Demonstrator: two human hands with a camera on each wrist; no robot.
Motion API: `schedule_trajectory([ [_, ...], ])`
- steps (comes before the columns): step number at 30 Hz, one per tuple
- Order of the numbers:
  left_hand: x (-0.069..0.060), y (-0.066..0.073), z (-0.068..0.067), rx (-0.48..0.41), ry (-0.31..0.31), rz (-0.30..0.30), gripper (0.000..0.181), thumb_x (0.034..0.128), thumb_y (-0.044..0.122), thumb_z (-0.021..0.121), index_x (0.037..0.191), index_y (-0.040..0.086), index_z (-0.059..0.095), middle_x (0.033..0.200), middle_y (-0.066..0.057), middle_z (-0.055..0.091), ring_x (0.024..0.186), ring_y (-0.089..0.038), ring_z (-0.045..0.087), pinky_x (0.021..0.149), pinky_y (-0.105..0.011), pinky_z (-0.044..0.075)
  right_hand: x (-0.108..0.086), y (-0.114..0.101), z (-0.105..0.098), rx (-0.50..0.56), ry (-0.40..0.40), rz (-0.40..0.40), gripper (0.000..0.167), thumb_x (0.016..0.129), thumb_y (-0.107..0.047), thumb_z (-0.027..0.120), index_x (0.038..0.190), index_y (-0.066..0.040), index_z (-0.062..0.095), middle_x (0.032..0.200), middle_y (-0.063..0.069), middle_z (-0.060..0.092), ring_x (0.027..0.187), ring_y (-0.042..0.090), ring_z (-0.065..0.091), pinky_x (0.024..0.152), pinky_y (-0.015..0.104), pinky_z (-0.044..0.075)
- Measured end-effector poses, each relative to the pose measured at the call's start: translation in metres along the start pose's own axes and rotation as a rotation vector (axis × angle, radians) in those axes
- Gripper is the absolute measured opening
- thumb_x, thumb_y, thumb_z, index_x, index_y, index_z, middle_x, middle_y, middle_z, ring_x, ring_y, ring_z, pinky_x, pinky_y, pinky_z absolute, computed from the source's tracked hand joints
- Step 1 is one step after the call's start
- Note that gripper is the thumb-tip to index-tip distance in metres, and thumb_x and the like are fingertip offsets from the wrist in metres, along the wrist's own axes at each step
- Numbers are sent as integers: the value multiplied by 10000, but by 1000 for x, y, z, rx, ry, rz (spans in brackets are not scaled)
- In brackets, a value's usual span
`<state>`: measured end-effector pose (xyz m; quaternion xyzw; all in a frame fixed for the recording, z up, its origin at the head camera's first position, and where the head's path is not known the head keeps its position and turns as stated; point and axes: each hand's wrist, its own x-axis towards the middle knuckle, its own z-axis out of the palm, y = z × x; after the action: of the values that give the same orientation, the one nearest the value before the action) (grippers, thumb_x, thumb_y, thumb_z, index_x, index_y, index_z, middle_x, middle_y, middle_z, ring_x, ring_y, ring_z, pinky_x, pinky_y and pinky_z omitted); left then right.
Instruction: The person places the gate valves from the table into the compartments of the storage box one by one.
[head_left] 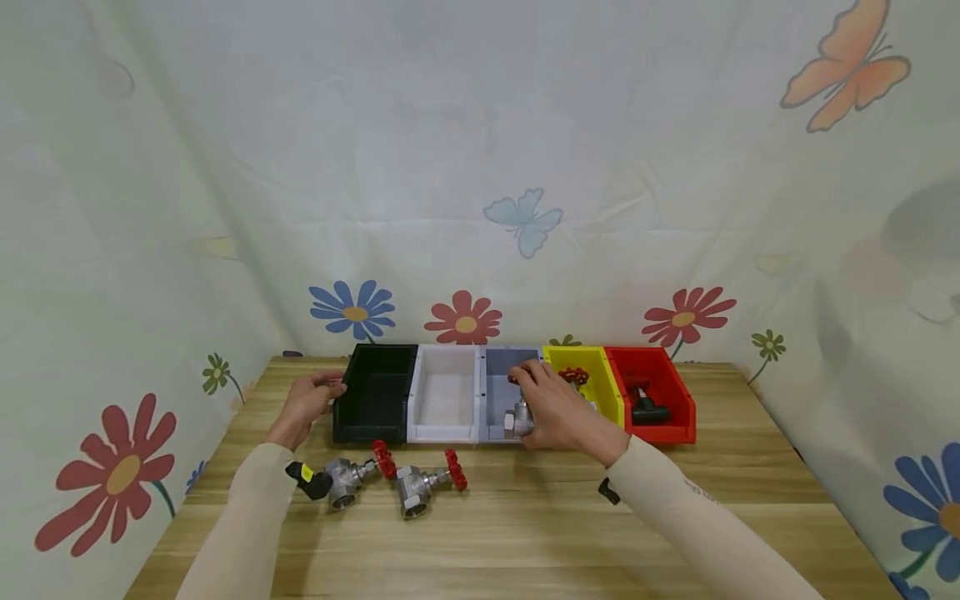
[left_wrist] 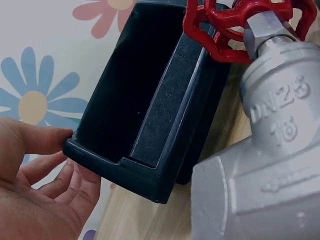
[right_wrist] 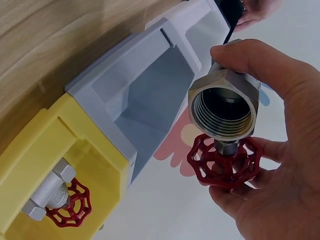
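Observation:
My left hand [head_left: 307,402] pinches the near left corner of the black bin [left_wrist: 120,175], thumb at the rim and fingers beneath it. No contents can be made out in its dark interior. My right hand [head_left: 566,412] grips a metal valve [right_wrist: 223,112] with a dark red handwheel, its threaded opening turned toward the wrist camera. That valve is over the grey bin [head_left: 501,387]. Two similar silver valves with red handwheels, a left one [head_left: 343,482] and a right one [head_left: 414,490], lie on the table in front of the black and white bins.
Between the black and grey bins stands a white bin [head_left: 444,434]. Right of the grey one, a yellow bin [head_left: 606,379] holds a red-wheeled valve [right_wrist: 55,196]. A red bin [head_left: 678,433] at the row's end contains a black-handled part [head_left: 647,410]. Flowered cloth hangs behind.

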<state>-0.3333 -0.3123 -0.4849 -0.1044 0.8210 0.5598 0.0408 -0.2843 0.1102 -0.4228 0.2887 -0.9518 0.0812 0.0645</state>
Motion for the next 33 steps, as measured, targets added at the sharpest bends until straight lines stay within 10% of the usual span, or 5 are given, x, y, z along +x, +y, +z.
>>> schedule_trajectory([
  [33, 1, -3, 0, 6, 2, 12, 463, 1020, 203, 512, 1458, 66, 453, 1429, -202, 487, 1267, -335, 493, 1007, -449, 486, 41, 18, 2, 33, -44, -12, 954, 642, -387, 897, 1427, -153, 409, 1401, 44, 437, 1221, 204, 442, 1035, 367, 502],
])
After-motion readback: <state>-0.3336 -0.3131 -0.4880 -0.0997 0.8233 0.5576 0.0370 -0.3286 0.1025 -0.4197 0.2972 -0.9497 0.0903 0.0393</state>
